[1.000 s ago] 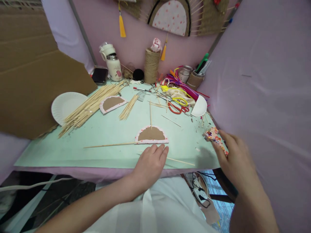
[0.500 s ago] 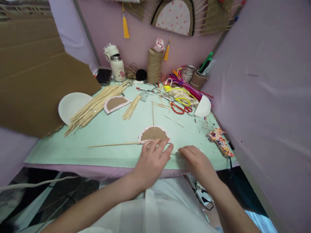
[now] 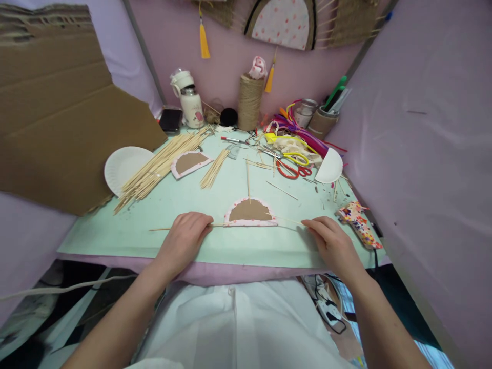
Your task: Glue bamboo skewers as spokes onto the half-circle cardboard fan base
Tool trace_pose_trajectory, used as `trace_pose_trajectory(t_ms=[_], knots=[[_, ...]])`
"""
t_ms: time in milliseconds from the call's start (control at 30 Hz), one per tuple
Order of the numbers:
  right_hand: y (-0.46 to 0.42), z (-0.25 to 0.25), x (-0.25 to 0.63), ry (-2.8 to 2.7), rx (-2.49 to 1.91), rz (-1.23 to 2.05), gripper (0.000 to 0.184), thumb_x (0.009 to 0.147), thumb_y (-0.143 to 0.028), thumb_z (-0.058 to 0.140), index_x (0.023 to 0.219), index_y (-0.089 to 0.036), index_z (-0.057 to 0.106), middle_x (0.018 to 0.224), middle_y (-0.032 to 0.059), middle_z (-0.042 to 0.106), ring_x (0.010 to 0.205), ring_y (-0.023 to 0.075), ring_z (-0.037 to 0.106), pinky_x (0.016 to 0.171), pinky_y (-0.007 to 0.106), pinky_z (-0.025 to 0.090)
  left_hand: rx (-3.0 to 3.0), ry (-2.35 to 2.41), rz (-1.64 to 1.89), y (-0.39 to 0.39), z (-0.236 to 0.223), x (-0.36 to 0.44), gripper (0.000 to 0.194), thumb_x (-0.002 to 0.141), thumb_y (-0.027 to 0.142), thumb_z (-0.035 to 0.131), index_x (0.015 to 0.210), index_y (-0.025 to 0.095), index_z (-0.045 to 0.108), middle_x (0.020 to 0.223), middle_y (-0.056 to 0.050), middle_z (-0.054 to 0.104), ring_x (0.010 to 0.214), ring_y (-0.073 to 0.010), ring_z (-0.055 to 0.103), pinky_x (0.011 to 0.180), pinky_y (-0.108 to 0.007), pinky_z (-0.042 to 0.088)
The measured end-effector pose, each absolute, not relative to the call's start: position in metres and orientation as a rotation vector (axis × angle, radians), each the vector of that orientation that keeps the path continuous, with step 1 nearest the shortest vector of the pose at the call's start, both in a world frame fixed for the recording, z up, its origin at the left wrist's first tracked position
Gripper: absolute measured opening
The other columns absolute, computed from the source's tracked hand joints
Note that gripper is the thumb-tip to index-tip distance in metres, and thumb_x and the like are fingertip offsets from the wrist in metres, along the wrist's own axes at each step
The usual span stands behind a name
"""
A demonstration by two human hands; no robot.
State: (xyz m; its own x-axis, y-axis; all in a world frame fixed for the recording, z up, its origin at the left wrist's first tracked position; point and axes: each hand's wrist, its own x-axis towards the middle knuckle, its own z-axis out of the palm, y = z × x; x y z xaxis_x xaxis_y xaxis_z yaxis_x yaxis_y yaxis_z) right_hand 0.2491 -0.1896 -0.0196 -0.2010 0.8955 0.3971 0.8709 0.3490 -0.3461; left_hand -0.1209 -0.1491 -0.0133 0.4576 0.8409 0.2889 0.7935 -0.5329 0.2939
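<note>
A cardboard half-circle with a pink-spotted fabric edge lies flat on the table in front of me. One thin wooden stick stands out from its curved top. Another wooden stick runs leftward from its lower left corner, and the fingers of my left hand are closed on it. My right hand pinches the outer end of a third wooden stick, whose inner end lies over the half-circle's right side. Right of that hand rests a glue gun wrapped in flowery fabric.
A large bundle of sticks, a paper plate and a second half-circle lie at left. Behind are red scissors, a twine roll, a bottle and a pen holder. Cardboard leans at left.
My right hand let go of the glue gun, came to the middle and took up a stick, now laid against the half-circle's right side. My left hand moved left onto the left stick.
</note>
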Motion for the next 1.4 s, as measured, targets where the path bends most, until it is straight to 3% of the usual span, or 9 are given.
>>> trace_pose_trajectory(t_ms=[233,467,1400], knots=[[-0.187,-0.029,0.258,-2.142,-1.444,0.015,0.029,0.098,-0.015,0.043,0.111,-0.022,0.068,0.094,0.0073,0.065,0.087,0.0189,0.063,0.075,0.03,0.05,2.678,1.36,0.639,-0.148,-0.022,-0.132,0.034,0.099,0.019,0.036,0.106,0.021,0.07,0.102,-0.006,0.068,0.093,-0.0189,0.059,0.079,-0.031,0.047],[-0.184,-0.032,0.267,-2.16,-1.423,-0.031,0.032,0.097,-0.013,0.043,0.109,-0.023,0.071,0.092,0.0078,0.064,0.085,0.0191,0.062,0.073,0.031,0.051,2.637,1.367,0.612,-0.147,-0.021,-0.13,0.036,0.1,0.027,0.037,0.107,0.021,0.071,0.1,-0.006,0.067,0.091,-0.0181,0.059,0.079,-0.031,0.048],[-0.188,-0.032,0.277,-2.139,-1.439,-0.148,0.034,0.096,-0.01,0.043,0.104,-0.022,0.074,0.088,0.0082,0.064,0.082,0.0203,0.057,0.071,0.035,0.048,2.552,1.4,0.66,-0.144,-0.017,-0.127,0.042,0.097,0.031,0.036,0.098,0.02,0.076,0.097,-0.008,0.069,0.088,-0.0213,0.062,0.078,-0.034,0.052]])
